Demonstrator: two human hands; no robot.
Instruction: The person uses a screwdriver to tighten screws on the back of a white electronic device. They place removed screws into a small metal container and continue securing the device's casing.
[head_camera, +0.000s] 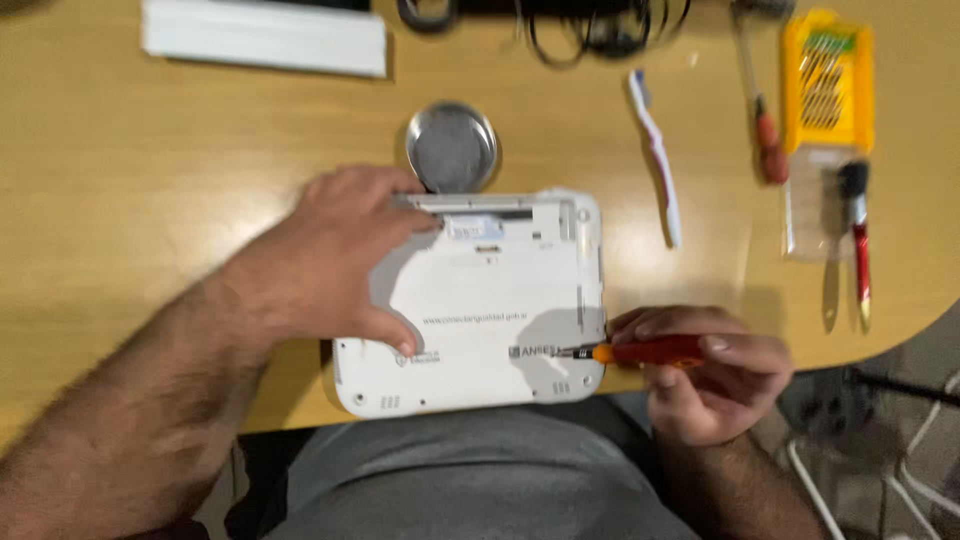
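Note:
A small white laptop (500, 320) lies bottom side up at the near edge of a wooden table (150, 180). My left hand (340, 255) rests flat on its left part, with the thumb down on the casing. A red-handled screwdriver (640, 351) is gripped in my right hand (705, 370) and lies sideways, its tip touching the laptop's lower right corner.
A round metal dish (452, 146) sits just behind the laptop. A white toothbrush (657, 155), a second red screwdriver (765, 130), a yellow bit case (828, 80), a small brush (858, 240) and a white box (265, 38) lie farther back. Cables (590, 30) lie at the far edge.

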